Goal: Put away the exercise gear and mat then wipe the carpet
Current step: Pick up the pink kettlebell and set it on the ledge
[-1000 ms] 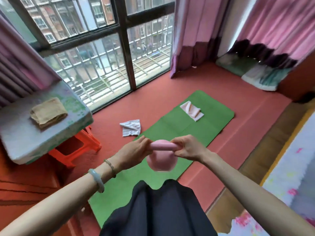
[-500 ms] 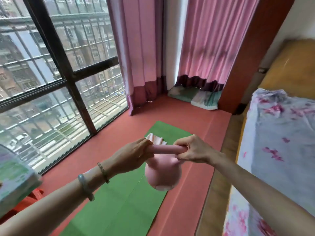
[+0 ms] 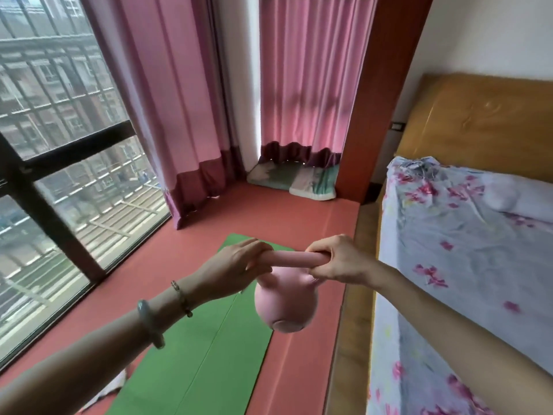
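Above the mat [image 3: 191, 369] — kettlebell [image 3: 285, 308], handle within curled fingers [image 3: 258, 261] of left hand [image 3: 233, 271], right hand [image 3: 341, 262].

A home bedroom: a bed [image 3: 466, 265] with floral sheets and wooden headboard [image 3: 484, 127], pink curtains [image 3: 185, 94] beside a large window [image 3: 59, 175], red carpet [image 3: 299, 217].

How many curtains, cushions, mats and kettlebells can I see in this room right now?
Curtains: 2
Cushions: 2
Mat: 1
Kettlebell: 1
Total: 6
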`<action>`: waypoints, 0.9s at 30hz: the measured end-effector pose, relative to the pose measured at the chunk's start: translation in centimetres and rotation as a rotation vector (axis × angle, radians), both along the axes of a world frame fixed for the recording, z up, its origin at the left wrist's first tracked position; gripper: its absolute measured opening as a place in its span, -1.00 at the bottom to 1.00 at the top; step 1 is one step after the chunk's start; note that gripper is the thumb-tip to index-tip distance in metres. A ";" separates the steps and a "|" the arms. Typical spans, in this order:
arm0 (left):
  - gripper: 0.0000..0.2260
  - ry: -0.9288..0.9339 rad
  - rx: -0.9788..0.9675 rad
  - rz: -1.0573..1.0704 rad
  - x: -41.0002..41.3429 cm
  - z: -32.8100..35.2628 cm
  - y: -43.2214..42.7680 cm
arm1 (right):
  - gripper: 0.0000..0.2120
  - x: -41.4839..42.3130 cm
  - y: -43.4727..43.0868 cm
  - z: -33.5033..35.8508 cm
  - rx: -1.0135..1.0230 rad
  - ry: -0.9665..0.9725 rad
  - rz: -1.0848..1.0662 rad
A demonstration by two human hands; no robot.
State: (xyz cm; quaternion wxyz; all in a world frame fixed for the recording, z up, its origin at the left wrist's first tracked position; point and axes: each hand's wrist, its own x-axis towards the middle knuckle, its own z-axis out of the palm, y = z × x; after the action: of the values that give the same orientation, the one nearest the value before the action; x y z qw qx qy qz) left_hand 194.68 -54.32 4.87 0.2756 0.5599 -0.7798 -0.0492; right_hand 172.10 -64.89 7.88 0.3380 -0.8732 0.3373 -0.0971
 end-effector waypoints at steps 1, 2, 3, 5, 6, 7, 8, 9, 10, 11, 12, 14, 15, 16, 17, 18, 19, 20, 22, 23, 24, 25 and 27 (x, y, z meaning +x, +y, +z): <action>-0.70 -0.004 -0.002 -0.013 0.1 -0.1 -1.7 | -0.84 -0.1 -1.2 -0.2 0.029 -0.012 -0.026; -0.70 -0.006 0.003 -0.020 0.1 -0.3 -3.5 | -0.83 -0.1 -2.5 -0.3 0.061 -0.027 -0.053; -0.69 -0.006 0.008 -0.028 0.1 -0.5 -5.2 | -0.82 -0.2 -3.9 -0.5 0.089 -0.040 -0.080; -0.69 -0.005 0.000 -0.054 0.2 -1.0 -8.8 | -0.81 -0.2 -7.0 -0.7 0.120 -0.044 -0.123; -0.69 -0.005 0.000 -0.069 0.3 -1.3 -10.6 | -0.80 -0.2 -8.4 -0.7 0.123 -0.037 -0.136; -0.68 -0.006 0.001 -0.083 0.5 -1.5 -12.3 | -0.79 -0.1 -10.0 -0.7 0.123 -0.031 -0.151; -0.68 -0.007 0.001 -0.089 0.7 -1.6 -14.2 | -0.79 0.0 -11.6 -0.6 0.123 -0.031 -0.164; -0.67 -0.004 -0.001 -0.092 0.9 -1.6 -16.2 | -0.78 0.2 -13.4 -0.5 0.126 -0.031 -0.173; -0.68 0.003 0.002 -0.093 1.1 -1.5 -18.1 | -0.78 0.3 -15.1 -0.4 0.130 -0.034 -0.185; -0.68 0.007 0.008 -0.102 1.3 -1.4 -20.0 | -0.77 0.5 -16.8 -0.2 0.130 -0.035 -0.202; -0.68 0.005 0.018 -0.116 1.4 -1.2 -21.9 | -0.77 0.7 -18.5 -0.1 0.128 -0.037 -0.213; -0.68 -0.008 0.012 -0.137 1.8 -0.8 -26.0 | -0.77 0.8 -22.0 0.2 0.124 -0.043 -0.232; -0.67 -0.011 0.006 -0.141 2.0 -0.4 -28.2 | -0.77 0.9 -23.8 0.4 0.124 -0.046 -0.245; -0.67 -0.010 0.025 -0.141 2.1 -0.1 -30.1 | -0.78 1.1 -25.4 0.5 0.125 -0.050 -0.255; -0.66 -0.016 0.059 -0.142 2.3 0.1 -33.5 | -0.78 1.2 -28.6 0.6 0.132 -0.064 -0.277; -0.66 -0.018 0.079 -0.141 2.6 0.3 -37.0 | -0.78 1.3 -31.8 0.6 0.141 -0.077 -0.290; -0.65 -0.012 0.069 -0.151 2.7 0.3 -38.1 | -0.78 1.4 -32.8 0.7 0.140 -0.069 -0.288; -0.65 -0.012 0.058 -0.159 2.7 0.5 -38.5 | -0.77 1.6 -33.2 0.9 0.131 -0.063 -0.279; -0.65 -0.009 0.061 -0.166 2.9 0.5 -39.8 | -0.78 1.6 -34.7 0.8 0.117 -0.070 -0.264; -0.64 -0.009 0.067 -0.166 2.9 0.2 -41.1 | -0.78 1.6 -36.1 0.6 0.121 -0.066 -0.261; -0.64 -0.009 0.078 -0.163 3.0 -0.2 -43.2 | -0.78 1.6 -38.2 0.3 0.129 -0.062 -0.258; -0.64 -0.008 0.089 -0.160 3.0 -0.4 -45.3 | -0.78 1.7 -40.4 0.0 0.133 -0.060 -0.253; -0.63 -0.017 0.099 -0.146 3.1 -1.0 -49.5 | -0.77 1.7 -44.9 -0.7 0.128 -0.041 -0.231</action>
State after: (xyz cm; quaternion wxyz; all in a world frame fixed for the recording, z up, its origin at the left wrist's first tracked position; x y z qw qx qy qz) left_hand 197.75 -103.81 3.90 0.2365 0.5149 -0.8175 -0.1030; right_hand 173.81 -109.84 7.23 0.3867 -0.8030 0.4341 -0.1315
